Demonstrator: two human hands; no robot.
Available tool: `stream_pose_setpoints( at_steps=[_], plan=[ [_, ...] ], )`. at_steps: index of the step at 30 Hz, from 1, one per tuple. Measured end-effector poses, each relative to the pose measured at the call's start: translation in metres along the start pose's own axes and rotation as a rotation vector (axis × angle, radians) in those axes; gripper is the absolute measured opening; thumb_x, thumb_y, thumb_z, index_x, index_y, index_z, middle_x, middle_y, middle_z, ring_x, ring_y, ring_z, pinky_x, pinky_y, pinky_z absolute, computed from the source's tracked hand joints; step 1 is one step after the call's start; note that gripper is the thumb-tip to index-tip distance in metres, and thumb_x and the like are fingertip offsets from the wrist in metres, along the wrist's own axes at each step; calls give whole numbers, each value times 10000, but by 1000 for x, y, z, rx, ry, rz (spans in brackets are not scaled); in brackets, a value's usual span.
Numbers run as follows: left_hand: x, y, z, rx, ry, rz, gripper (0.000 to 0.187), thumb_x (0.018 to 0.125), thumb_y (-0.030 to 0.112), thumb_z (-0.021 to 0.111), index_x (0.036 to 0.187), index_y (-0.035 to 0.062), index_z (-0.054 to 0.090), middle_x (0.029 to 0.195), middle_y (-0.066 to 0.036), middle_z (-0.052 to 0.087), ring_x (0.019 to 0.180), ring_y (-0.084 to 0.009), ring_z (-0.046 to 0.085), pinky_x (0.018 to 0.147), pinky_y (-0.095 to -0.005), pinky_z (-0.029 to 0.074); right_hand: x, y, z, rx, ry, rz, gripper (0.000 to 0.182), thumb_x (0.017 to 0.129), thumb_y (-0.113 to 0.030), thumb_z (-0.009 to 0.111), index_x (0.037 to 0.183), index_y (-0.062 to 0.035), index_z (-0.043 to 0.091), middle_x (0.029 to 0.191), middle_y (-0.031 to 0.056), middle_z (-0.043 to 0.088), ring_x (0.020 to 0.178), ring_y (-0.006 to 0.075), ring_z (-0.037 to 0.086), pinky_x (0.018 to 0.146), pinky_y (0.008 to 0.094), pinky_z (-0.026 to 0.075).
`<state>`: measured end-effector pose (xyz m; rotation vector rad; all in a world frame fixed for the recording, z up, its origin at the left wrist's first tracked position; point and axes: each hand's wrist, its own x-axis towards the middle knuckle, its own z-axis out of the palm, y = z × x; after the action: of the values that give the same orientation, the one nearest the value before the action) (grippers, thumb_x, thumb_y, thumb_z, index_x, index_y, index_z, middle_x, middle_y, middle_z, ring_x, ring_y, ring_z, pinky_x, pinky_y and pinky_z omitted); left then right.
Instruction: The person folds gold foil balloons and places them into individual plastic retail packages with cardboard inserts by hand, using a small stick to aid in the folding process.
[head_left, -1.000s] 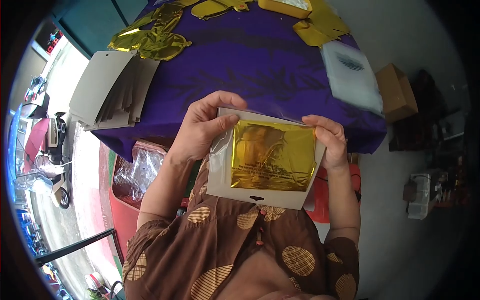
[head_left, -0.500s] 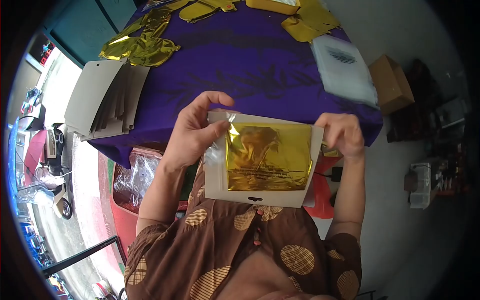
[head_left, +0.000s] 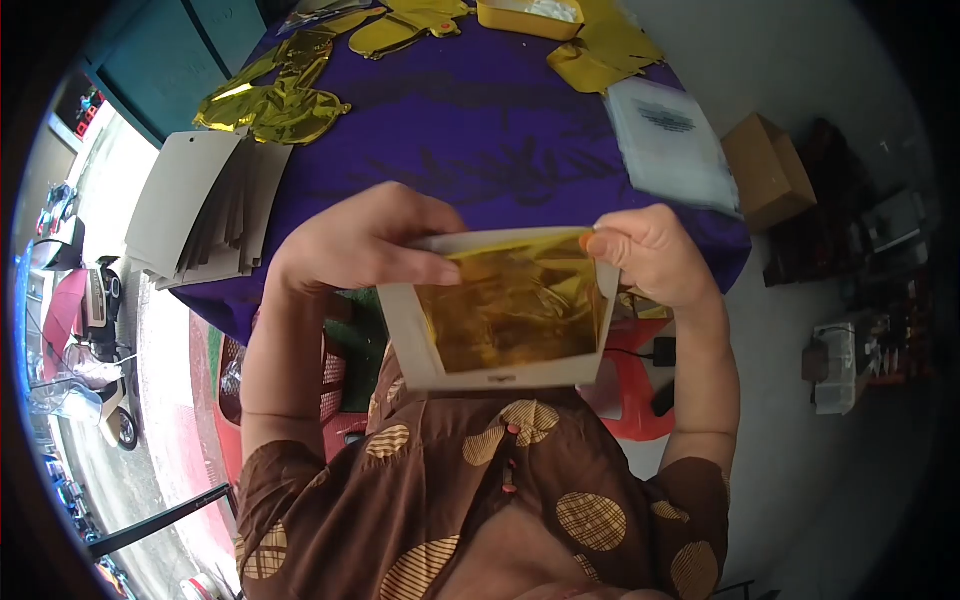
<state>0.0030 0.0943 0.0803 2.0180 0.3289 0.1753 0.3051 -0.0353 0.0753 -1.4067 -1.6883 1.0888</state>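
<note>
A pale card (head_left: 410,335) with a folded sheet of shiny gold foil (head_left: 510,320) lying against it is held up in front of my chest. My left hand (head_left: 375,240) grips its upper left part, the thumb lying over the foil and the fingers behind the card. At the upper right corner, my right hand (head_left: 650,250) pinches the edge between thumb and curled fingers. A small dark slot shows near the card's lower edge.
Purple cloth covers the table (head_left: 450,130). It bears grey cards (head_left: 185,195) at left, gold foil pieces (head_left: 285,105), a yellow tray (head_left: 530,18) and clear plastic bags (head_left: 675,145). A cardboard box (head_left: 768,170) is at right, a red basket (head_left: 335,380) below.
My left hand has shifted its grip, its thumb now further over the foil. My right hand has moved left to the corner. The card has tilted and shifted slightly left.
</note>
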Motion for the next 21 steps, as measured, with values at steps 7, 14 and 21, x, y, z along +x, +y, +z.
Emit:
stream_pose_setpoints(
  at_steps=[7, 14, 21],
  plan=[
    [19, 5, 17, -629, 780, 107, 238, 947, 239, 684, 1008, 9, 677, 837, -6, 679, 705, -59, 601, 633, -223, 480, 7, 22, -31, 628, 84, -329, 1243, 769, -900, 418, 1444, 142, 344, 1341, 181, 588, 1003, 162, 601, 831, 294, 484],
    [54, -44, 48, -817, 656, -15, 423, 925, 223, 712, 1232, -48, 607, 1061, -81, 693, 911, -129, 637, 833, -273, 508, 42, -8, -14, 231, 415, -161, 217, 949, -157, 660, 1024, 45, 685, 869, -25, 654, 752, 29, 528, 666, 220, 447],
    [29, -30, -36, -229, 915, 210, 921, 744, 354, 870, 1441, -33, 409, 1412, -232, 496, 1344, -303, 462, 1108, -394, 385, 87, -81, -83, -753, 213, -97, 315, 872, -268, 722, 949, 37, 700, 692, 48, 631, 623, 130, 548, 619, 302, 460]
  ],
)
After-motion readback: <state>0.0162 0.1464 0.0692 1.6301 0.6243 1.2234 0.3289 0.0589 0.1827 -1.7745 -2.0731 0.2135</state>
